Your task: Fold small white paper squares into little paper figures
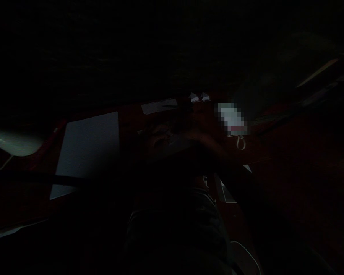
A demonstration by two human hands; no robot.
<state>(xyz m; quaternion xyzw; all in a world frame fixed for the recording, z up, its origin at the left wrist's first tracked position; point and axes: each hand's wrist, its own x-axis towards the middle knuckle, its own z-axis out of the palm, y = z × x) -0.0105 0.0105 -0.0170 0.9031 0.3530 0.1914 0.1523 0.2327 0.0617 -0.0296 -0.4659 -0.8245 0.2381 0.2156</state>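
The head view is very dark, and only a few pale shapes stand out against a reddish-brown table (275, 152).

Near the middle of the frame the right hand (200, 136) shows faintly, its forearm running down toward the lower right. It rests at the edge of a dim grey sheet (172, 147) that lies just left of it. Whether the fingers are spread, curled or pinching the sheet cannot be made out in this light. The left hand (157, 133) is only a vague shape just above the left part of the same sheet; its pose cannot be told either.

In the left half of the frame lies a large pale sheet of paper (88, 151), flat on the table, with a dark strap (46, 178) crossing its lower part. Above the hands sits a smaller strip of paper (159, 106), and just right of that two small white folded bits (199, 97). Right of the right hand lies a white card (232, 119) with a metal clip (240, 143) below it.
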